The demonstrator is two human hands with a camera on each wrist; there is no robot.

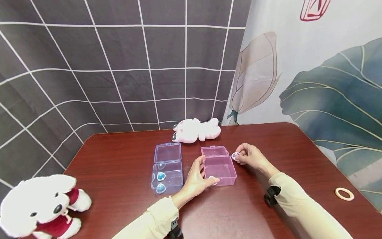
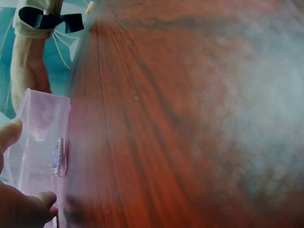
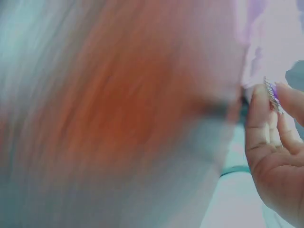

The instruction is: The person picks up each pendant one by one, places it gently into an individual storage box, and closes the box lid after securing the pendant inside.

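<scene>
A pink transparent box [image 1: 221,167] stands with its lid tipped back. My left hand [image 1: 195,179] holds it, thumb at the front wall and fingers along the left side. Inside, low by the front wall, lies a gem with a beaded rim [image 2: 58,156], partly covered by the thumb in the head view. My right hand [image 1: 250,156] pinches a purple gem [image 3: 273,95] with a sparkling rim, just right of the pink box. To the left, a blue transparent box [image 1: 176,176] has its lid folded back, with blue gems [image 1: 161,176] along its left side.
A white-and-pink plush toy [image 1: 194,131] lies behind the boxes. At the front left sits a white plush dog [image 1: 38,205] in red. A wooden ring [image 1: 344,194] rests near the right edge of the brown table [image 1: 119,159].
</scene>
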